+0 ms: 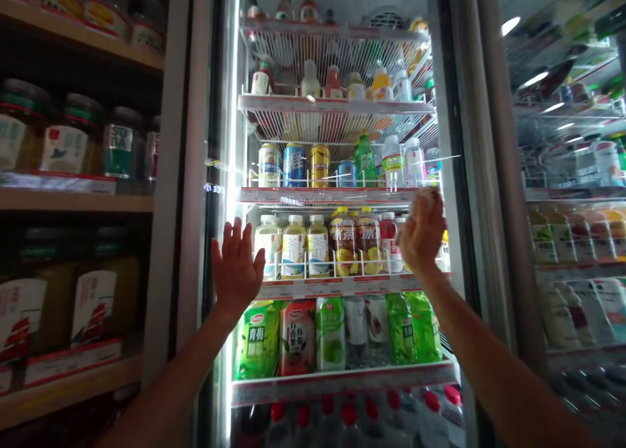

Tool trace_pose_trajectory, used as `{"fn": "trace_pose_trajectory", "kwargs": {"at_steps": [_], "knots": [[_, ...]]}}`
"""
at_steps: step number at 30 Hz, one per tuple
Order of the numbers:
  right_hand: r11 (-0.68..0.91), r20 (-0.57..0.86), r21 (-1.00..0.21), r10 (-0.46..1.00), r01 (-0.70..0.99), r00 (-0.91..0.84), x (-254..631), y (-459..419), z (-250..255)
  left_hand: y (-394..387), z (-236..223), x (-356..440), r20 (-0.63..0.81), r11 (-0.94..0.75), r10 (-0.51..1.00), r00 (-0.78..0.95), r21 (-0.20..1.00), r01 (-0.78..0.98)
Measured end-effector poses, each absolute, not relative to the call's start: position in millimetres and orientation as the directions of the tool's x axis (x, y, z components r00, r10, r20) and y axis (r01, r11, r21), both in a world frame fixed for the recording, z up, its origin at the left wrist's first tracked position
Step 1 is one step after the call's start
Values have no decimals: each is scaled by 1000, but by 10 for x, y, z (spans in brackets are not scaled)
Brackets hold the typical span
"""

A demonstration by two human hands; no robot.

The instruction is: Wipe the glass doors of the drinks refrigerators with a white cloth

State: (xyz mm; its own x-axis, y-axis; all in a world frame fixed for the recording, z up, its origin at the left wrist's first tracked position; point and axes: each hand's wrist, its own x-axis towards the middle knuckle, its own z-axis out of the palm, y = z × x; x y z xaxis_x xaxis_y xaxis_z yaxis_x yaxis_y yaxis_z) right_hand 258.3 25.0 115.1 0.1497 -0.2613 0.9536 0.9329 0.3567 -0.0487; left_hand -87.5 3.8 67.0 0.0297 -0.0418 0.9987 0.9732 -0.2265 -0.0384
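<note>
My left hand (237,265) is raised with its fingers stretched out and holds nothing. It appears flat against the glass door of a lit drinks fridge, near its left edge. Higher up on the right, my right hand (421,233) is bent at the wrist and slightly blurred. A pale crumpled cloth (431,195) shows at its fingers, partly hidden. Behind the glass, between both hands, stand tea bottles (319,246) and brown-labelled iced tea bottles (343,242) on a wire-fronted shelf (332,286). Whether the right hand touches the glass I cannot tell.
Green drink bottles (258,340) fill the shelf below, with red-capped bottles (349,415) at the bottom. Cans (320,164) stand above. Wooden shelves with jars (66,135) are at the left. A metal door frame (493,174) and another stocked fridge (577,239) lie at the right.
</note>
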Motion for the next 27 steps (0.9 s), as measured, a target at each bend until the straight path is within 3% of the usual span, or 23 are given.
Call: {"fn": "trace_pose_trajectory", "kwargs": {"at_steps": [2, 4, 6, 8, 12, 14, 16, 20, 22, 24, 27], "knots": [[371, 979, 99, -202, 923, -24, 2055, 194, 1083, 35, 665, -887, 998, -229, -44, 42, -51, 972], [381, 946, 325, -128, 866, -298, 1622, 117, 970, 32, 656, -904, 998, -224, -42, 54, -62, 973], [372, 891, 444, -84, 815, -447, 1520, 67, 892, 35, 646, -918, 997, -214, -44, 58, -67, 975], [325, 928, 370, -79, 870, -365, 1772, 70, 915, 44, 636, -923, 997, -204, -51, 58, -67, 977], [273, 971, -104, -181, 956, 157, 2473, 165, 1237, 61, 632, -908, 997, -201, -55, 45, -55, 978], [294, 949, -169, -208, 941, 235, 2447, 185, 1355, 65, 634, -905, 998, -207, -56, 41, -52, 977], [305, 977, -49, -185, 951, 110, 2116, 163, 1333, 66, 635, -910, 997, -212, -61, 46, -58, 975], [328, 915, 403, -115, 855, -387, 1382, 58, 1027, 64, 636, -931, 995, -215, -70, 67, -81, 973], [326, 865, 496, -108, 805, -489, 1408, 34, 931, 63, 638, -932, 995, -215, -75, 70, -85, 973], [306, 917, 397, -93, 865, -388, 1743, 48, 957, 63, 639, -925, 995, -219, -78, 67, -83, 972], [263, 997, -19, -73, 965, 40, 2394, 103, 1179, 65, 637, -909, 995, -234, -76, 60, -76, 969]]}}
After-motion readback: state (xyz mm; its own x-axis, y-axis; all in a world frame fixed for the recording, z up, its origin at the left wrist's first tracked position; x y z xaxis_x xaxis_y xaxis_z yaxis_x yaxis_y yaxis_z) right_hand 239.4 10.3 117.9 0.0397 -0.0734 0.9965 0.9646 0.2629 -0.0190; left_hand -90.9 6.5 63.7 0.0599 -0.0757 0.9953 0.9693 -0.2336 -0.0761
